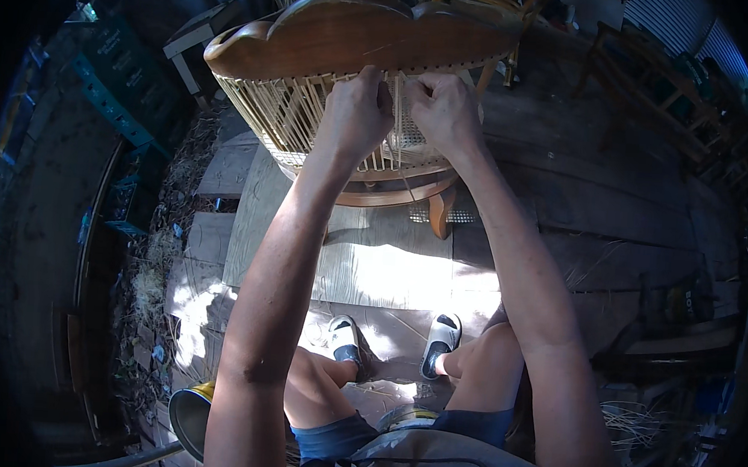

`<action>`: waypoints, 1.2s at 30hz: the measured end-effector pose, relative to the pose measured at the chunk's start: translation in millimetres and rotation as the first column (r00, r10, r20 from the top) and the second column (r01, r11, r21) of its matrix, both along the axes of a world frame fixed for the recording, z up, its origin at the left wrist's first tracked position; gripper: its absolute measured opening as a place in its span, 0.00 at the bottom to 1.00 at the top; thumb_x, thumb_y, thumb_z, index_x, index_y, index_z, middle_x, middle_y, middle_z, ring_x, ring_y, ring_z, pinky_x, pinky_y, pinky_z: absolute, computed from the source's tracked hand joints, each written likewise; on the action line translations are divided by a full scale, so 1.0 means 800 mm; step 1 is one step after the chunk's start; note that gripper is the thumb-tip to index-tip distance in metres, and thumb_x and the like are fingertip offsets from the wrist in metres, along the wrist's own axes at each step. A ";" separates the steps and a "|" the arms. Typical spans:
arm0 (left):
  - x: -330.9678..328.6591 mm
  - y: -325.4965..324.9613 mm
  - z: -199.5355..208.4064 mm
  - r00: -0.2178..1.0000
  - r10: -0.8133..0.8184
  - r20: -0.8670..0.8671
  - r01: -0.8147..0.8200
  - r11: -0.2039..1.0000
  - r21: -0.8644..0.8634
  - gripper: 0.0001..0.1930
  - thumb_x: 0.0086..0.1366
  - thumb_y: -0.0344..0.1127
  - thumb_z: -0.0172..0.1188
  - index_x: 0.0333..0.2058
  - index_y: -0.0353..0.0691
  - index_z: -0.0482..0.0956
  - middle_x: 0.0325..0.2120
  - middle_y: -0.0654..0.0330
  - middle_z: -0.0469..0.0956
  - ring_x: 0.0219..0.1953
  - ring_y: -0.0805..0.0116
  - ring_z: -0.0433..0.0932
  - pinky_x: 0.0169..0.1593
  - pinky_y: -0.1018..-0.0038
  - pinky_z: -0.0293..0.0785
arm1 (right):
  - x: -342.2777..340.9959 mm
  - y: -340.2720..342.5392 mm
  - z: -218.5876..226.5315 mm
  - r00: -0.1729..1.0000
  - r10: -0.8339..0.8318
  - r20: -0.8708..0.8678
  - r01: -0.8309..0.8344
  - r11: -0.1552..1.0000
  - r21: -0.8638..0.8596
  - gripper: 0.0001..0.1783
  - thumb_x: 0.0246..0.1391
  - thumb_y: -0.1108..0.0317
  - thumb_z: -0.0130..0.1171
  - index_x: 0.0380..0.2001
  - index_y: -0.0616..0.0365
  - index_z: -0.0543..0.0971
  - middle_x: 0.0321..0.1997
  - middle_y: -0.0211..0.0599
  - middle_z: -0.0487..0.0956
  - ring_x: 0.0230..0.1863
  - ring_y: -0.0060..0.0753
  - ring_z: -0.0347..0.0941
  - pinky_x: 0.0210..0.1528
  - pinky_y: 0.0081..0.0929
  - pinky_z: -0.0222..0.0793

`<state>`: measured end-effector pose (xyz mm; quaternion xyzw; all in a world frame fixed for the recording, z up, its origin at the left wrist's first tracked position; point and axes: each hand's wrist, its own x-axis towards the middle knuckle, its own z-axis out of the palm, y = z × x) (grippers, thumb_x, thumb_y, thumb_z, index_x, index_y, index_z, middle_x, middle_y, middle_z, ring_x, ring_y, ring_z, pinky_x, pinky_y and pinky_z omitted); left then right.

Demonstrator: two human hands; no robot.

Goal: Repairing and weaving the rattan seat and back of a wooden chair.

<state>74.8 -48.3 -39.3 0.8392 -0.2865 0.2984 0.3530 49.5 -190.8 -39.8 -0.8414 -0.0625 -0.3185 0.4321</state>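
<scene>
In front of me stands a wooden chair (344,28) with a scalloped brown top rail, small holes lined along the rail's lower edge. Pale cane strands (277,112) run down from these holes toward the curved seat frame, close together on the left side. My left hand (360,108) is closed just under the rail, against the strands. Close beside it on the right, my right hand (445,114) is also closed, thumb and finger pinched near the holes. Whatever sits in the fingers of either hand is hidden. Between the hands, several strands (399,107) hang over woven cane mesh.
A yellow-rimmed tin (191,419) lies beside my left forearm. Green crates (113,81) are stacked at the left, near a small stool (199,39). Wooden chair frames (648,88) stand at the far right. Loose cane strands (637,421) lie at lower right on the plank floor.
</scene>
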 end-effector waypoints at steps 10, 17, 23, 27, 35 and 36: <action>-0.006 -0.019 -0.015 0.999 -0.040 -0.008 0.039 0.990 -0.138 0.05 0.57 0.26 0.55 0.29 0.29 0.75 0.23 0.40 0.77 0.27 0.42 0.78 0.31 0.60 0.74 | 0.040 0.016 0.021 0.938 0.099 -0.332 0.053 0.907 0.419 0.16 0.52 0.66 0.58 0.18 0.69 0.77 0.16 0.41 0.77 0.17 0.34 0.75 0.21 0.33 0.70; -0.106 0.006 -0.085 0.973 -0.090 -0.214 0.048 0.980 -0.194 0.06 0.62 0.28 0.55 0.31 0.30 0.76 0.17 0.52 0.75 0.19 0.69 0.76 0.25 0.74 0.71 | -0.023 -0.001 -0.029 0.843 0.382 -0.379 -0.133 0.831 0.540 0.15 0.61 0.58 0.56 0.28 0.58 0.77 0.22 0.26 0.73 0.18 0.14 0.64 0.17 0.15 0.59; -0.092 0.014 -0.111 0.780 -0.339 -0.526 0.087 0.891 -0.445 0.11 0.69 0.34 0.55 0.39 0.30 0.78 0.23 0.64 0.77 0.29 0.81 0.76 0.33 0.80 0.73 | -0.020 -0.001 -0.095 0.887 0.426 -0.177 -0.320 0.844 0.429 0.11 0.59 0.64 0.56 0.29 0.61 0.75 0.23 0.35 0.77 0.25 0.26 0.76 0.23 0.26 0.69; -0.032 -0.004 -0.104 0.918 -0.210 -0.336 0.010 0.860 -0.510 0.12 0.66 0.34 0.58 0.40 0.29 0.79 0.28 0.58 0.82 0.32 0.76 0.79 0.37 0.80 0.76 | -0.027 -0.010 -0.117 0.981 0.150 -0.127 -0.155 0.988 -0.029 0.07 0.57 0.70 0.55 0.30 0.63 0.72 0.25 0.45 0.78 0.28 0.45 0.78 0.28 0.36 0.70; -0.005 -0.037 -0.107 0.952 0.097 -0.291 -0.192 0.928 -0.318 0.11 0.64 0.33 0.59 0.38 0.29 0.80 0.29 0.52 0.83 0.31 0.68 0.83 0.37 0.76 0.78 | -0.032 -0.034 -0.124 0.956 0.273 -0.111 -0.265 0.961 0.079 0.06 0.58 0.70 0.54 0.33 0.62 0.71 0.27 0.48 0.77 0.30 0.50 0.77 0.30 0.40 0.69; -0.007 -0.037 -0.104 0.956 0.104 -0.274 -0.192 0.928 -0.319 0.10 0.63 0.32 0.59 0.37 0.30 0.80 0.28 0.52 0.83 0.31 0.67 0.84 0.37 0.75 0.78 | -0.030 -0.036 -0.122 0.956 0.272 -0.111 -0.263 0.961 0.087 0.06 0.58 0.70 0.54 0.33 0.62 0.71 0.27 0.48 0.77 0.30 0.50 0.77 0.30 0.40 0.69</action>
